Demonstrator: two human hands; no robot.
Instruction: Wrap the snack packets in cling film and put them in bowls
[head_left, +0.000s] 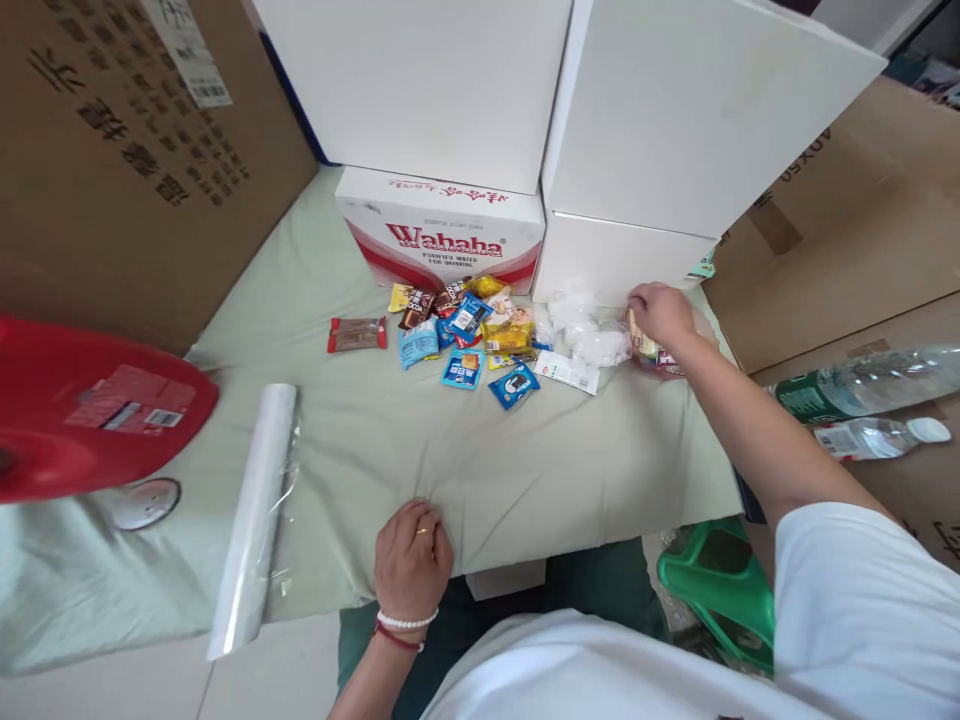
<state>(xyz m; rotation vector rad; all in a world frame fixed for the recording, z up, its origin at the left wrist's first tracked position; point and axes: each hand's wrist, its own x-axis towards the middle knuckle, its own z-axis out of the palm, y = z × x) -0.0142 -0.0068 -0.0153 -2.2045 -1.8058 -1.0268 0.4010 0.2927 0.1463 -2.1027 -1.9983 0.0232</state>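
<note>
My left hand [414,560] rests on the table's front edge, its fingers curled into a loose fist with nothing visible in it. At the right, my right hand [663,318] is at a clear plastic bag of snacks [661,362], fingers bent down and together; what they grip is hidden. Left of it lie crumpled clear plastic bags [592,335] and a white packet [568,372]. A heap of small snack packets includes a yellow packet [507,337], a dark blue packet [514,386] and a light blue packet [418,343]. A brown snack with red ends [357,335] lies apart on the left.
Behind the snacks stand a Wahaha carton [450,235] and white boxes [630,110]. On the left are a roll of clear plastic [255,520], a red container [97,410] and a large cardboard box [135,170]. Plastic bottles [870,385] and a green stool [712,570] are at right.
</note>
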